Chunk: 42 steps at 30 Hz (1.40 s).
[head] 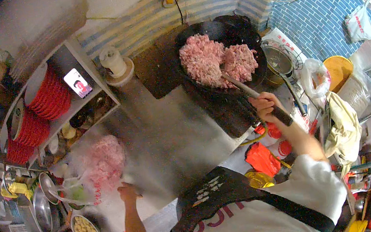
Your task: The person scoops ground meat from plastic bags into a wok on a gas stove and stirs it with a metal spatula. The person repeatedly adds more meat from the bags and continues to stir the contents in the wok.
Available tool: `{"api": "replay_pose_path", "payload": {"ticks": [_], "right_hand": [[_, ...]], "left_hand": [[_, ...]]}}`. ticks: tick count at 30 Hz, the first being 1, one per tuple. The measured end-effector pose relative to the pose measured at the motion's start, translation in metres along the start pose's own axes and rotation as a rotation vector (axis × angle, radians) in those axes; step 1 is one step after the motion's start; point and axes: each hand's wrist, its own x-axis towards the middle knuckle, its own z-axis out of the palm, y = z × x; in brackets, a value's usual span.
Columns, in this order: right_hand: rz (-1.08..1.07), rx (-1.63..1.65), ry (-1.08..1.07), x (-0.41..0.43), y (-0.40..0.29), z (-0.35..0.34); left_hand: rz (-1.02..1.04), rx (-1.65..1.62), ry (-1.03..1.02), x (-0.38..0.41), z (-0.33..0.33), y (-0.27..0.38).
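My right hand [265, 104] grips the long handle of a wok spatula [244, 88]. Its lower end is hidden in pinkish minced meat [204, 61], which lies in two heaps inside a black wok [258, 66]. The larger heap is on the left and looks partly paler. Lower left, my left hand [129, 191] is at the near edge of a clear plastic bag [99, 195] with red writing. More pink minced meat [104, 159] fills that bag on the counter. Blur hides whether these fingers hold the plastic.
Stacked red-sided dishes [49, 94] and a lit phone [77, 83] occupy a shelf on the left. A bowl of pale pieces [86, 231] stands near the counter's front. Right of the wok are a strainer [278, 58] and a yellow round lid or board [339, 71].
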Motion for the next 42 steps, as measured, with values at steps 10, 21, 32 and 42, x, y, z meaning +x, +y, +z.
{"api": "replay_pose_path", "payload": {"ticks": [10,21,32,42], "right_hand": [[-0.212,0.975,-0.877,0.043,0.061,0.022],[-0.085,0.902,-0.954,0.07,0.126,0.067],[-0.174,0.556,-0.295,0.075,0.067,0.023],[0.011,-0.981,0.531,0.046,-0.004,0.065]], "left_hand": [[-0.114,-0.073,-0.157,0.007,0.018,-0.019],[0.04,-0.029,-0.075,0.009,0.013,-0.015],[0.022,-0.001,-0.024,0.019,0.035,-0.011],[-0.062,-0.083,-0.033,-0.007,-0.006,-0.01]]}}
